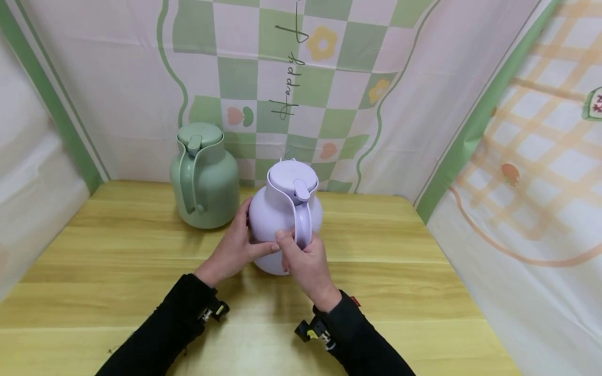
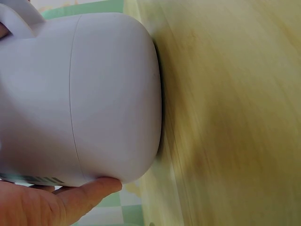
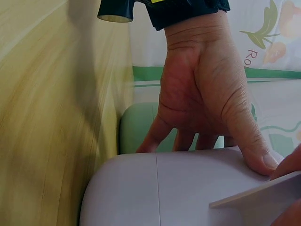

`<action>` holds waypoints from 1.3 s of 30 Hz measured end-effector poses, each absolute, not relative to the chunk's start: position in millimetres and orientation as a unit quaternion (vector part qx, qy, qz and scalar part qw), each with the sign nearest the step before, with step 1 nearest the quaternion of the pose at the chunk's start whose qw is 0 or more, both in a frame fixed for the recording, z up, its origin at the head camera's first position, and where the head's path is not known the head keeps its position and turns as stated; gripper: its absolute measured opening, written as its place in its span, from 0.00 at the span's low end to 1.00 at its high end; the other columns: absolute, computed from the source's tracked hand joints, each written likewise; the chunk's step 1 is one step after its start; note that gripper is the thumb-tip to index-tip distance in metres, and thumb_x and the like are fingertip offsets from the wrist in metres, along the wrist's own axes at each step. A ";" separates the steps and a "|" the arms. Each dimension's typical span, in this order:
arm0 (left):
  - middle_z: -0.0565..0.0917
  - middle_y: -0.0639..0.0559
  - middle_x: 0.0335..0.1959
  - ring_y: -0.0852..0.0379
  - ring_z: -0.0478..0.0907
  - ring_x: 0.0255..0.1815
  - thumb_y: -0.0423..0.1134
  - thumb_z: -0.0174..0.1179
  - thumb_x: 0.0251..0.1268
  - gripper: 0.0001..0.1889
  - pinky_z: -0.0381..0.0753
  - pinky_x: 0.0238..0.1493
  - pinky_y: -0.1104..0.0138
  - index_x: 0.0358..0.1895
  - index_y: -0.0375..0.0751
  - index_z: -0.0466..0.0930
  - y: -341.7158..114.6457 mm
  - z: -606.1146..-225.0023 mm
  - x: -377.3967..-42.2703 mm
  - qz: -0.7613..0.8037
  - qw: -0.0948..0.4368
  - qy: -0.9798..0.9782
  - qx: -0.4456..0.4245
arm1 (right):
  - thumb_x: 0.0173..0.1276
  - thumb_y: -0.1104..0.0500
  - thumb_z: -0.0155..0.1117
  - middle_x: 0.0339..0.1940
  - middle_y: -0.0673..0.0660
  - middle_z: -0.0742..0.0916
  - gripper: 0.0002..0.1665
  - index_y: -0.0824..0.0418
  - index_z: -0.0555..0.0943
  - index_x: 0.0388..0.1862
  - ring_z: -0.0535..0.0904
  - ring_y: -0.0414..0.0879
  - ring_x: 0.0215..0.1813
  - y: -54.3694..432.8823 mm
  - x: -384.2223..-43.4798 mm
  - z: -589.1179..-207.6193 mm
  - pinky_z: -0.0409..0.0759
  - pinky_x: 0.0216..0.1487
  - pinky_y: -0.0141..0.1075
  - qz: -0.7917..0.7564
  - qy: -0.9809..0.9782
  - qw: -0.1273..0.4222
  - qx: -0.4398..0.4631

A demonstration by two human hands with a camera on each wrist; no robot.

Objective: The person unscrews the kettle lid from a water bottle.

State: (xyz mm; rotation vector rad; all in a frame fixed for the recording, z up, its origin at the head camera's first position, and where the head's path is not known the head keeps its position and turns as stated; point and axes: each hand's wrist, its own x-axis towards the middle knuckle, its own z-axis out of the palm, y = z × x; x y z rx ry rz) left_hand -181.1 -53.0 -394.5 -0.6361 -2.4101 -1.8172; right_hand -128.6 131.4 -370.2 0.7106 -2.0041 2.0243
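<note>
A lilac insulated jug (image 1: 268, 214) stands upright on the wooden table, its lid on and its handle facing me. My left hand (image 1: 232, 248) holds the jug's left side, fingers round the body and thumb across the front. My right hand (image 1: 308, 263) grips the lower part of the jug's handle (image 1: 303, 222). In the right wrist view, the left hand (image 3: 202, 94) spans the lilac body, while only part of the right hand (image 3: 289, 169) shows at the edge. The left wrist view shows the jug's rounded base (image 2: 117, 94) close against the tabletop.
A green insulated jug (image 1: 213, 180) stands left of the lilac one, towards the back of the table (image 1: 400, 292). Behind the table hangs a checked cloth (image 1: 315, 78) printed with flowers. More printed cloth (image 1: 531, 183) hangs at the right.
</note>
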 end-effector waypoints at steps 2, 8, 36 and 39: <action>0.61 0.45 0.81 0.47 0.64 0.78 0.49 0.82 0.54 0.64 0.67 0.76 0.47 0.85 0.48 0.42 -52.7 -394.3 -180.9 -0.590 0.029 -0.780 -0.207 | 0.81 0.56 0.57 0.12 0.49 0.73 0.21 0.63 0.73 0.25 0.71 0.47 0.15 130.5 -128.6 -370.3 0.72 0.17 0.36 0.688 -0.680 0.106 0.230; 0.62 0.45 0.80 0.46 0.65 0.78 0.48 0.82 0.54 0.63 0.68 0.75 0.45 0.85 0.48 0.43 -52.0 -393.3 -180.1 -0.592 0.032 -0.777 -0.212 | 0.80 0.56 0.58 0.10 0.49 0.73 0.23 0.64 0.72 0.23 0.70 0.47 0.14 127.2 -127.6 -369.1 0.69 0.15 0.35 0.690 -0.684 0.120 0.203; 0.62 0.44 0.82 0.49 0.62 0.82 0.39 0.62 0.77 0.38 0.63 0.80 0.56 0.84 0.39 0.54 -61.3 -328.9 -176.3 -0.562 0.220 -0.736 -0.306 | 0.79 0.57 0.59 0.09 0.50 0.71 0.27 0.62 0.68 0.17 0.68 0.52 0.12 125.4 -128.2 -369.9 0.68 0.14 0.35 0.688 -0.686 0.135 0.194; 0.63 0.43 0.82 0.48 0.62 0.82 0.42 0.61 0.77 0.38 0.63 0.80 0.56 0.83 0.37 0.55 -59.9 -316.1 -180.2 -0.532 0.251 -0.736 -0.336 | 0.78 0.57 0.59 0.08 0.49 0.71 0.26 0.61 0.69 0.17 0.67 0.54 0.12 124.7 -128.1 -370.0 0.68 0.14 0.35 0.690 -0.685 0.136 0.189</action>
